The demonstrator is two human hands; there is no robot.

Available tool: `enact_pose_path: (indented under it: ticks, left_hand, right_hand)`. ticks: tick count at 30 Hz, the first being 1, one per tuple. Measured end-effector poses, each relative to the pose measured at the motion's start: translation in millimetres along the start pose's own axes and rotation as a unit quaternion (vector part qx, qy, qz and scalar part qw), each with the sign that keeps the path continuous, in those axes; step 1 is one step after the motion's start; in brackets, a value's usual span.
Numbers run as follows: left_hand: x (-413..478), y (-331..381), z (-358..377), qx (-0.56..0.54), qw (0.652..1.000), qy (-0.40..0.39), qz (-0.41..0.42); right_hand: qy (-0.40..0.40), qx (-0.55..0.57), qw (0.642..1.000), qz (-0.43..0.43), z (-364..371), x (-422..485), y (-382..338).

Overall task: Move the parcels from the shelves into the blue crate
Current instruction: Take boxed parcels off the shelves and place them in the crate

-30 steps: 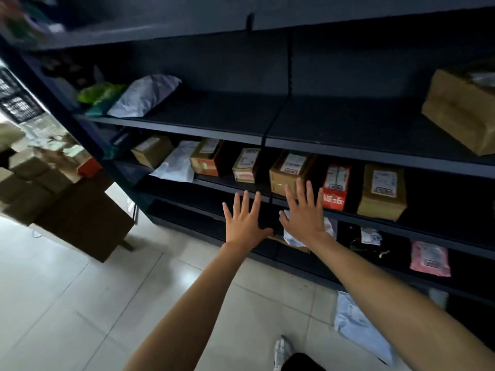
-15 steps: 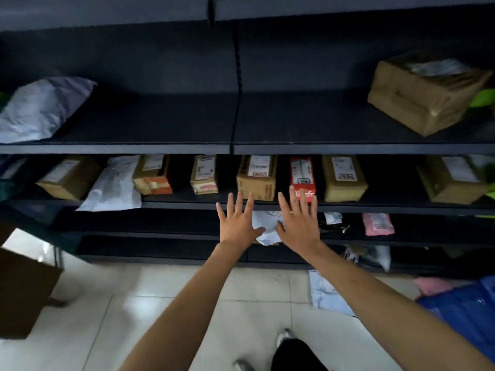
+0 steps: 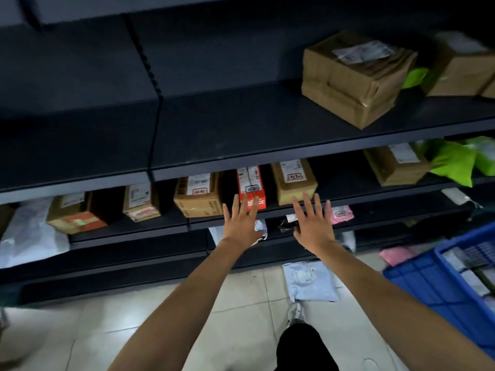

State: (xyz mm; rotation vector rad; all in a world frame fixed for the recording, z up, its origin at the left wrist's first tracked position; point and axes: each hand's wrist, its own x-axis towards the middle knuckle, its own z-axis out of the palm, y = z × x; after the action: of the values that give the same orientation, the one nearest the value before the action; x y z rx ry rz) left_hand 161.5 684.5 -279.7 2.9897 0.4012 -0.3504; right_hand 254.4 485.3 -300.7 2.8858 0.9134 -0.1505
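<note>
Dark metal shelves [image 3: 241, 135] filled the upper frame over a pale tiled floor [image 3: 80, 330]. I saw both hands stretched out at centre, fingers spread, each grip open and holding nothing — the left hand [image 3: 241, 226] in front of the red parcel [image 3: 250, 187], the right hand [image 3: 314, 228] just below a brown box [image 3: 293, 180]. More cardboard parcels sat along the middle shelf, and a large taped box [image 3: 353, 76] stood at upper right. The blue crate [image 3: 439, 287] stood at lower right — some items already inside.
</note>
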Motion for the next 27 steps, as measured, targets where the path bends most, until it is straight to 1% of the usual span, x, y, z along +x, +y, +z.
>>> enact_pose_path:
  ticks: [2,5,9,12,16,19,22,24,27]
  left_hand:
    - [31,8,5,-0.004,1.000,-0.011,-0.021]
    - [80,14,9,-0.025,0.998,-0.024,-0.055]
    - [121,10,16,-0.039,0.993,-0.058,-0.093]
    - [135,5,23,-0.063,0.987,-0.084,-0.118]
    - [144,0,29,-0.071,0.985,-0.087,-0.129]
    - [153,-3,33,-0.085,0.979,-0.105,-0.151]
    - [158,-1,46,-0.114,0.972,-0.120,-0.166]
    - [154,6,54,-0.128,0.974,-0.099,-0.161]
    - [140,18,62,-0.151,0.978,-0.066,-0.126]
  right_hand:
    - [-0.017,-0.004,1.000,-0.011,8,27,28]
    - [-0.022,0.006,0.999,-0.029,16,77,65]
    - [-0.047,0.034,0.997,-0.053,25,128,94]
    - [-0.076,0.051,0.994,-0.067,32,146,97]
    - [-0.101,0.044,0.990,-0.086,36,163,93]
    - [-0.131,0.077,0.985,-0.085,39,178,86]
    - [-0.121,0.122,0.984,-0.058,46,178,80]
    - [-0.096,0.141,0.985,-0.035,48,170,76]
    - [-0.067,0.152,0.986,-0.015,50,153,71]
